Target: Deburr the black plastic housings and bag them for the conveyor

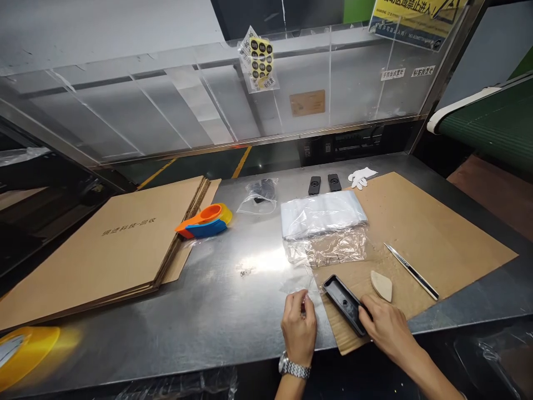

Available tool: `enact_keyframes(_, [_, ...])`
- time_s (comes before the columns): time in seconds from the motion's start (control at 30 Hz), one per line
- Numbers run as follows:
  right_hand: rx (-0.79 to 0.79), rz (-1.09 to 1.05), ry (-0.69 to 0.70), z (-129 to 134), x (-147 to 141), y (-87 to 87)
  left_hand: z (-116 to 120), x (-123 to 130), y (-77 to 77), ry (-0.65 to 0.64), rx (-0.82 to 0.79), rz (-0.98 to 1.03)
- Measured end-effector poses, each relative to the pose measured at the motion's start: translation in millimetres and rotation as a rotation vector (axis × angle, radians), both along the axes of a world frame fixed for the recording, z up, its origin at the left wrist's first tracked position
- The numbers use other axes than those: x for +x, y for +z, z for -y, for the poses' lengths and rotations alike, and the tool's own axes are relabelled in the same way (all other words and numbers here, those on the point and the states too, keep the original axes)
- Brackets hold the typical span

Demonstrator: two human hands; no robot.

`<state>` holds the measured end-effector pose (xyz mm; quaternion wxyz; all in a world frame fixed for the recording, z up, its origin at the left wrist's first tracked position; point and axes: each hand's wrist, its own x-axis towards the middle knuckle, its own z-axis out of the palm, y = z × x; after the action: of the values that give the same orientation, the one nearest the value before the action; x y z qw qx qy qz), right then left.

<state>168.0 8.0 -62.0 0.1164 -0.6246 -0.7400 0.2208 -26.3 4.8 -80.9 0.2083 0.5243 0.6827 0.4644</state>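
My left hand, with a metal watch at the wrist, is closed in a pinch on the near edge of a thin clear plastic bag lying on the steel table. My right hand grips the near end of a long black plastic housing, its hollow side facing up and a small round hole in its floor. The housing is tilted over the front corner of a cardboard sheet. Just beyond my right hand lies a beige wedge-shaped pad. A utility knife rests farther right on the cardboard.
Behind my hands lies a stack of clear bags. Two black parts and a white glove sit at the back. An orange-and-blue tape dispenser stands beside stacked cardboard. A yellow tape roll is at lower left.
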Motion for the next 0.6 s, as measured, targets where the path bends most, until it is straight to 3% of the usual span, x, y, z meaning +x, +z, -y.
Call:
enact_keyframes(0.13, [-0.082,-0.199,0.058,6.6,10.8,15.9,-1.4,1.2,4.4,-0.038,-0.022,0.055])
enact_keyframes(0.3, [-0.386,-0.675,0.131,12.0,13.7,26.3,-0.2,0.9,5.6,-0.108,-0.035,0.129])
enact_keyframes(0.47, [-0.454,-0.720,-0.001,10.2,7.9,9.1,5.0,1.8,5.3,-0.196,-0.054,0.179])
enact_keyframes(0.6, [-0.440,-0.691,-0.018,11.0,5.7,0.9,9.1,3.4,6.2,-0.279,-0.089,0.221])
